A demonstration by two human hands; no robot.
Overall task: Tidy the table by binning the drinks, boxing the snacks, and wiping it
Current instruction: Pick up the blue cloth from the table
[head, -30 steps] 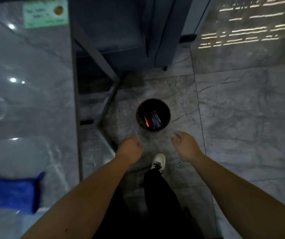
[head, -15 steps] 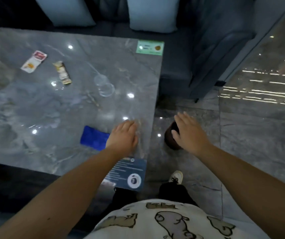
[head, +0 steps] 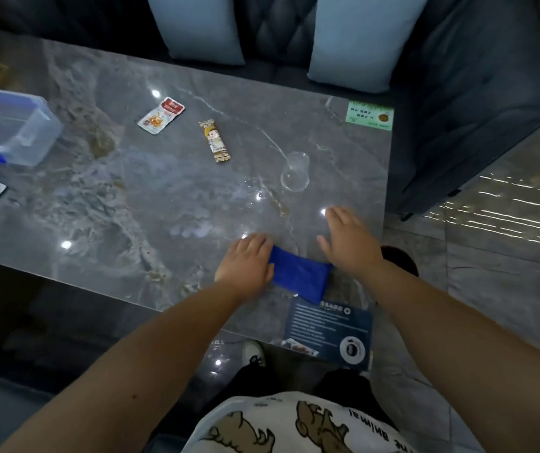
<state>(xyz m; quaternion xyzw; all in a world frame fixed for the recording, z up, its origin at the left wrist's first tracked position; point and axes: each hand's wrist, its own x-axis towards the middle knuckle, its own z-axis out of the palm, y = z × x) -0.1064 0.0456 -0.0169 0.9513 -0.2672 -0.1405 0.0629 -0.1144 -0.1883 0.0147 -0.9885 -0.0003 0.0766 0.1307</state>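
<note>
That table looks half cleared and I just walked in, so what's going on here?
A person is tidying the table. Their left hand rests on the blue cloth; the right hand hovers open beside it. A clear cup lies tipped over, and snack packets lie outside the plastic box.

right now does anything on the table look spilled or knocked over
Yes: the clear cup lies on its side near the table's right edge, with wet blotches on the marble beside it.
</note>
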